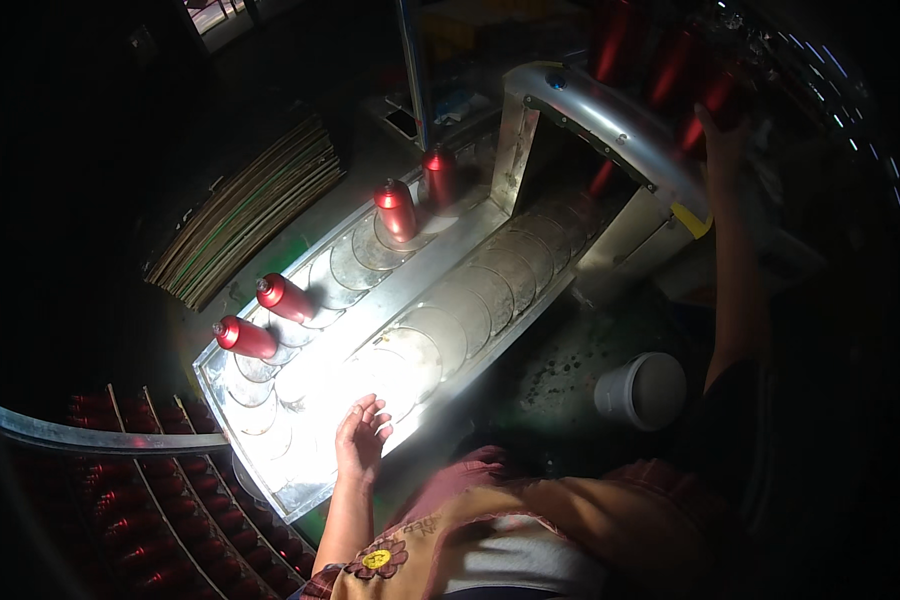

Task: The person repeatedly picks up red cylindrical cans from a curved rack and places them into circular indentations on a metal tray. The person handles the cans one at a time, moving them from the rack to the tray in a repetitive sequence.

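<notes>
My left hand [362, 437] hovers over the brightly lit near end of a metal conveyor [315, 375], fingers loosely curled and apart, nothing in them. At the upper right my right arm reaches out beside the metal hood, and my right hand [722, 140] is closed on a red metal bottle [692, 135]; the fingers behind it are hidden in shadow. Other red bottles [612, 45] stand next to it. Along the conveyor's far lane, a red bottle [242, 338] and another bottle [285, 298] lean near the left end, with two more [395, 212] farther up.
A rounded metal hood [610, 115] spans the conveyor's near lane, with a partly hidden red bottle [601, 178] under it. A stack of flat sheets [250, 215] lies beyond the conveyor. Racked red bottles [135, 525] fill the lower left. A white bucket [615, 392] stands right of the conveyor.
</notes>
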`<state>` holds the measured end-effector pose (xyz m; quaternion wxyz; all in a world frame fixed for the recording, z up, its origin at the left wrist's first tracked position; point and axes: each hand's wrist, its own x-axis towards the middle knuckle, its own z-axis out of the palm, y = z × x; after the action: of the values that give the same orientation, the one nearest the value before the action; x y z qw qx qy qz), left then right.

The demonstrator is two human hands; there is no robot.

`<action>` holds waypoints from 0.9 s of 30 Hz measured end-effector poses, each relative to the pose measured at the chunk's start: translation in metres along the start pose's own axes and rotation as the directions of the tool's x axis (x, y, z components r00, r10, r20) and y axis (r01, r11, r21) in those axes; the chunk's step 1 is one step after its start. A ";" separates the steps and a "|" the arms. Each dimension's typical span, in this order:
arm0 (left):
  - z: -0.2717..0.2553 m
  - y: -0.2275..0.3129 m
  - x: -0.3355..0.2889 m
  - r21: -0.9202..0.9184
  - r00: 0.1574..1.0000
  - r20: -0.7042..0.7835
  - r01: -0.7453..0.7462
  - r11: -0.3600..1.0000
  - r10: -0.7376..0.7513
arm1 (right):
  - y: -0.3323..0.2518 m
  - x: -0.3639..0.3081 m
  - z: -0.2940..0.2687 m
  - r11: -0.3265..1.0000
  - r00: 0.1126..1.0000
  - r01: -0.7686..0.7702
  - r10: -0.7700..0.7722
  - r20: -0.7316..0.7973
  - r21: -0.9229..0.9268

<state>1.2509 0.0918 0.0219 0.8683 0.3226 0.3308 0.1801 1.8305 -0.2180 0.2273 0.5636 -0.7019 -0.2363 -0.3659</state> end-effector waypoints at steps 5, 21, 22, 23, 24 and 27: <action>-0.105 -0.006 -0.147 -0.032 0.935 -0.331 -0.145 0.989 0.126 | -0.074 -0.074 0.031 0.918 0.987 -0.140 0.099 -0.127 -0.370; -0.507 0.019 -0.618 -0.028 0.550 -0.557 -0.762 0.647 0.623 | -0.791 -0.763 0.074 0.535 0.158 -0.539 -0.694 0.702 0.650; -0.516 0.020 -0.648 0.054 0.475 -0.627 -0.764 0.643 0.617 | -0.824 -0.790 0.066 0.472 0.095 -0.601 -0.758 0.645 0.644; -0.521 0.020 -0.679 0.119 0.390 -0.658 -0.791 0.600 0.644 | -0.856 -0.814 0.060 0.464 -0.027 -0.638 -0.812 0.584 0.615; -0.535 0.033 -0.705 0.216 0.309 -0.693 -0.773 0.596 0.652 | -0.887 -0.834 0.062 0.447 -0.059 -0.642 -0.839 0.542 0.623; -0.567 0.065 -0.772 0.582 -0.051 -0.694 -0.627 0.518 0.718 | -0.977 -0.884 0.096 0.350 -0.121 -0.535 -0.932 0.341 0.769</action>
<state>0.3004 -0.0173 0.0946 0.3184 0.3243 0.5417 0.7071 0.5785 0.1929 0.1329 0.3417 -0.2027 -0.8549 0.3335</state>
